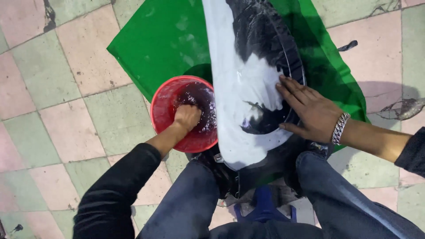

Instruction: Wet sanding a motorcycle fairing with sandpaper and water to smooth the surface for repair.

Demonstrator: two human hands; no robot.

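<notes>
My left hand (187, 117) is dipped into a red plastic bucket (163, 106) of dark liquid, fingers closed; whether it holds anything under the surface is hidden. My right hand (310, 110), wearing a silver chain bracelet, lies flat with fingers spread on a large white panel (230, 88) that is smeared with wet black patches. The panel leans between my knees over a green sheet (164, 40) spread on the floor.
The floor is pink and pale green tiles (66, 88) with dark stains. A blue stool (264, 207) shows under me between my jeans-clad legs. A black scrap (349, 45) and a dark smear (405, 108) lie at the right.
</notes>
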